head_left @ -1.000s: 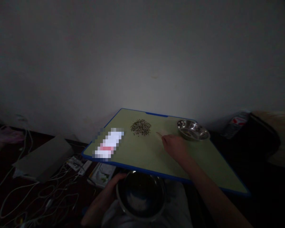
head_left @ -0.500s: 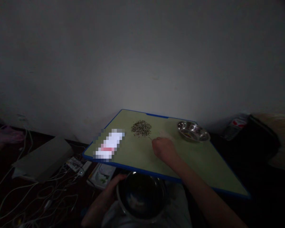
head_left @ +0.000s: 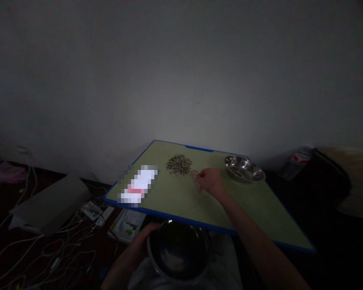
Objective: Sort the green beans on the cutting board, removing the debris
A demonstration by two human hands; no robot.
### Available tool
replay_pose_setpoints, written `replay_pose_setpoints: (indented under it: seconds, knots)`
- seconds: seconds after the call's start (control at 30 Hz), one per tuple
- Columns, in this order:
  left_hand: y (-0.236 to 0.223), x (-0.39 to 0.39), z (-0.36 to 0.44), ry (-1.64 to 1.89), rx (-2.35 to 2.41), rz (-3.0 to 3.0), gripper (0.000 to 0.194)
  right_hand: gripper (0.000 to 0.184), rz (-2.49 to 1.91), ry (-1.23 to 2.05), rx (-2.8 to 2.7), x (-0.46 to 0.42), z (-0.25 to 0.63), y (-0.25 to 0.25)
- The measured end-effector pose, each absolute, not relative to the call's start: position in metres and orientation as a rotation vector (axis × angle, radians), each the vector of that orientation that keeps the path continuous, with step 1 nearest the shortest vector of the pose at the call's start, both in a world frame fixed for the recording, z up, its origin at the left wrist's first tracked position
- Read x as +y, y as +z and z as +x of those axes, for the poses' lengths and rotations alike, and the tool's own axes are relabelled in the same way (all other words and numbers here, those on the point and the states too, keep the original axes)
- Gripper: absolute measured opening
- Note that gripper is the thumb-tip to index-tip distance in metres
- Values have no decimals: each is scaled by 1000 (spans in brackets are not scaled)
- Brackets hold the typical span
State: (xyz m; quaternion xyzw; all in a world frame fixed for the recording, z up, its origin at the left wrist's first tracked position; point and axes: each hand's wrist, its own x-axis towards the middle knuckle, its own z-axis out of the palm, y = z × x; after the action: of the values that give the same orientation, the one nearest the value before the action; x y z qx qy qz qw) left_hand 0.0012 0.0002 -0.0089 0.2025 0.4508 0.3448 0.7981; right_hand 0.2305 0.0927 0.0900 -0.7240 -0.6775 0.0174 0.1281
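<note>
On the pale green tabletop (head_left: pixel 175 201) with a blue edge lies a spread of small dark and light grains or seeds (head_left: pixel 179 164). My right hand (head_left: pixel 212 181) is just right of it, fingers closed on a thin, see-through, blurred piece (head_left: pixel 196 179) whose kind I cannot make out. Below the table's front edge, my left hand (head_left: pixel 151 231) grips the left side of a deep metal bowl (head_left: pixel 155 257) over my lap. Its fingers are partly hidden, and the bowl's inside is too dark to read. A second, shallower metal bowl (head_left: pixel 245 169) stands at the table's right.
A lit phone-like screen (head_left: pixel 138 185), pixelated, lies on the table's left. Tangled cables (head_left: pixel 66 253), a grey box (head_left: pixel 53 205) and a white tray (head_left: pixel 127 225) are on the floor at left. A wall (head_left: pixel 181 80) rises behind the table. Dark bags (head_left: pixel 323 177) are at right.
The see-through piece in my right hand has swung from beyond the hand to its left side, nearer the grains. My left hand and its bowl have stayed almost still.
</note>
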Motion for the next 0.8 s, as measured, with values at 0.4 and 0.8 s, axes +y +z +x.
replay_pose_setpoints:
  seconds: [0.4,0.8]
  knots:
    - [-1,-1,8,760,960,439,16,31,-1991,633,-1540,98,232,79]
    - [-6,-2,7,785,957,430,18,28,-1968,658,-1334,110,232,67]
